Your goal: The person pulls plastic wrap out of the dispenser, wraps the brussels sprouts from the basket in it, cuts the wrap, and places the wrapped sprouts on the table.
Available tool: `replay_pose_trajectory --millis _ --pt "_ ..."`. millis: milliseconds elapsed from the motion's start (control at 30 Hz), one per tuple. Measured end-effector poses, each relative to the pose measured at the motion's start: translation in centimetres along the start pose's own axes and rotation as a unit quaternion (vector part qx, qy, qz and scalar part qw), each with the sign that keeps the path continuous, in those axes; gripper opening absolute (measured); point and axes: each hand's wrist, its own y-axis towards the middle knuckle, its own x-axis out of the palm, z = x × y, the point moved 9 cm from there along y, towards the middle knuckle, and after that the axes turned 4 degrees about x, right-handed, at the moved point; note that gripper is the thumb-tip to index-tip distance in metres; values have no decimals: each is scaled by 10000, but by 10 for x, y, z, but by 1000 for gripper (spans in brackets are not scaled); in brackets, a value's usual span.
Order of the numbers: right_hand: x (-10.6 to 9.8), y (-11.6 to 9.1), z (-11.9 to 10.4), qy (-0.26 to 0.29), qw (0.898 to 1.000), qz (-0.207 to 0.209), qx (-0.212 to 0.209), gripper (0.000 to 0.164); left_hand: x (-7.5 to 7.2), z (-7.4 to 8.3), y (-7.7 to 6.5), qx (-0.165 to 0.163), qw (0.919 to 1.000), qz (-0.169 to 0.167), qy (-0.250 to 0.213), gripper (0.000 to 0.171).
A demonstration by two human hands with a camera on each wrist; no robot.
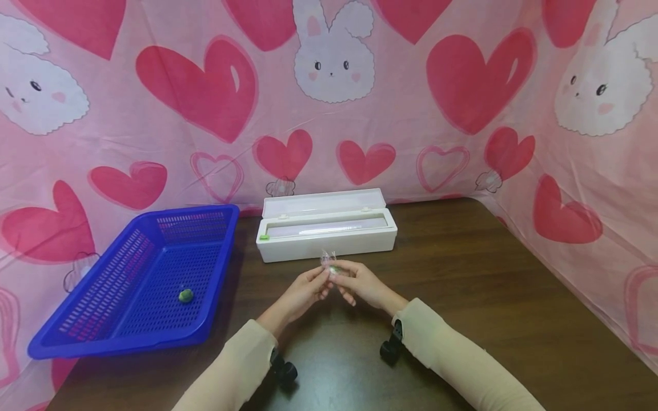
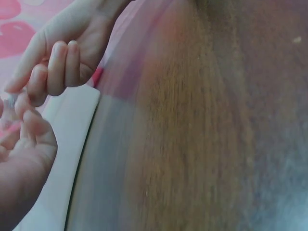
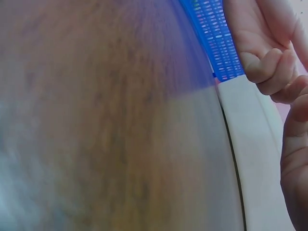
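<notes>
Wrapped bundle (image 1: 333,269): just below centre of the frame, a small greenish thing in clear film, up at the fingertips of both hands; neither hand is nearer, since both touch it.
Bundle's axis: a loose tuft of film points toward the top of the frame (the body is mostly behind fingers, so I cannot tell its true long axis).
Left hand (image 1: 303,290): comes in from the lower left, thumb and fingers pinching the bundle's left side.
Right hand (image 1: 366,285): comes in from the lower right, pinching the other side, its lower fingers curled.
White box (image 1: 329,246): just above the hands, its long axis running across the frame, lid open at the back; the tuft overlaps its front wall in the head view, though whether they touch is unclear.
Blue basket (image 1: 120,346): left side of the frame, nearer the left hand, with a small green ball (image 1: 186,295) on its floor.
</notes>
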Motion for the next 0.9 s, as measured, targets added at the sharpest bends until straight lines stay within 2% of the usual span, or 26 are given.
replay_pose_trajectory --millis 133,267,433,667,900 --pt "-2 0 2 6 9999 121 70 41 1 3 0 67 9999 -136 -28 46" --pt "-9 5 15 26 9997 169 191 45 2 6 -1 118 9995 -289 16 44" --pt "-13 8 27 101 9998 7 196 48 3 5 -3 67 9991 -397 127 38" --pt "-10 6 13 102 9996 -43 -272 42 4 4 -2 90 9995 -297 38 26" --pt "-7 -2 -6 -351 9989 295 -134 34 1 2 -1 41 10000 -36 71 32"
